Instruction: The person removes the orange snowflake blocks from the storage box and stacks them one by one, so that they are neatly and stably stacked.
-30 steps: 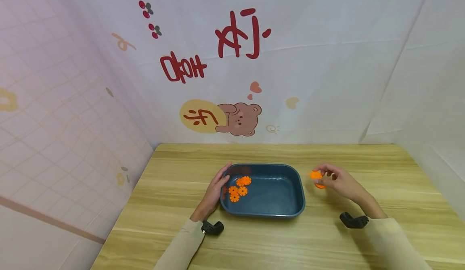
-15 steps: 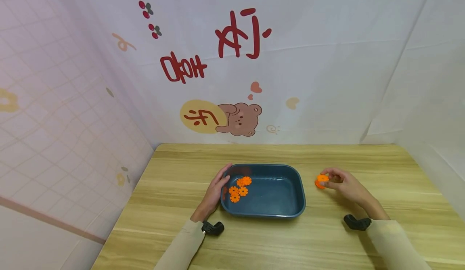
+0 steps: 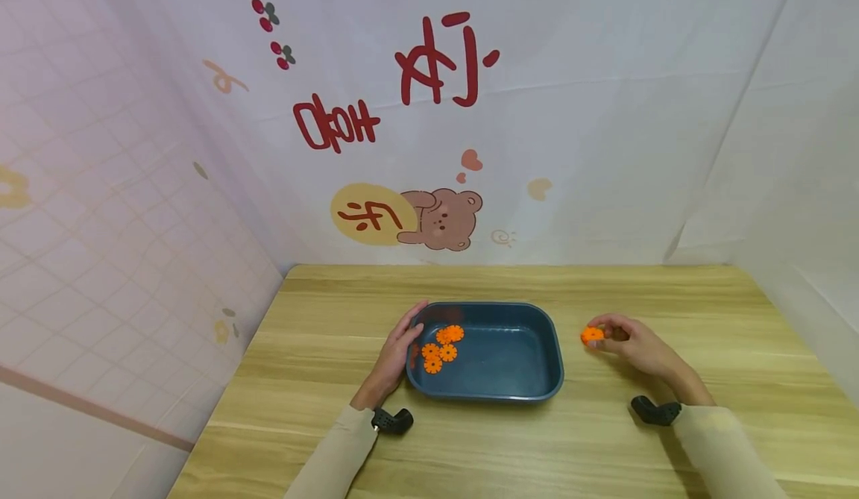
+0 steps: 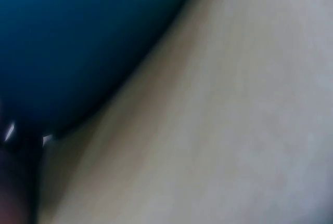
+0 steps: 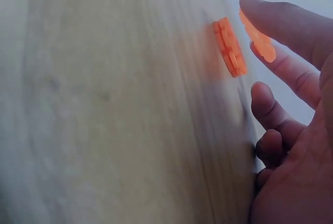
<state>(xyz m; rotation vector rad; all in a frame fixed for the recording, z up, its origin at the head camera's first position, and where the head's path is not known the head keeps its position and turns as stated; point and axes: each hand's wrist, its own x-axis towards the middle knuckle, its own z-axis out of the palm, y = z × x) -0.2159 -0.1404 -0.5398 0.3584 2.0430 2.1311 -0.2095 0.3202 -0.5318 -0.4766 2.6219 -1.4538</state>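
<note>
At its left end, a dark blue rectangular basin (image 3: 517, 361) is held by my left hand (image 3: 389, 361), thumb over the rim and fingers along the outer wall. Several orange notched discs (image 3: 432, 365) lie inside the basin on the left. My right hand (image 3: 634, 346), to the right of the basin, pinches an orange notched disc (image 5: 257, 37) between thumb and index finger. Just below it, another orange piece (image 5: 229, 47), looking like stacked discs, lies on the table; a small gap separates them in the right wrist view. The other right fingers are curled loosely.
The wood-grain table (image 3: 496, 447) reaches back to a printed white wall (image 3: 604, 111). A second patterned wall (image 3: 134, 208) stands on the left. In the left wrist view the basin's outer wall (image 4: 78, 42) is blurred.
My right hand has shifted slightly right from the basin's side and lowered its disc over the orange piece on the table. My left hand and the basin have stayed put.
</note>
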